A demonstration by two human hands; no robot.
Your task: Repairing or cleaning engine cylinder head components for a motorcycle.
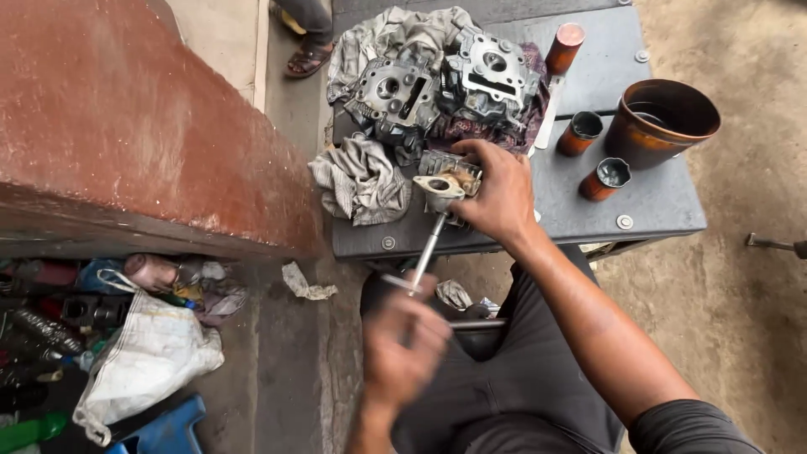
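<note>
My right hand (498,192) grips a small metal engine part (444,183), a carburettor-like body, at the near edge of the grey bench (647,202). My left hand (402,346) is closed around the handle of a T-shaped metal tool (427,252) whose shaft runs up into that part. The left hand is blurred. Two grey cylinder heads (395,91) (492,71) lie on rags behind the part.
A crumpled cloth (360,178) lies left of the part. Rusty brown cups (580,133) (605,178), a large brown pot (662,119) and a cylinder (563,46) stand at right. A red-brown slab (126,126) fills the left. Clutter and a white bag (147,353) lie below. Someone's sandalled foot (307,59) is beyond.
</note>
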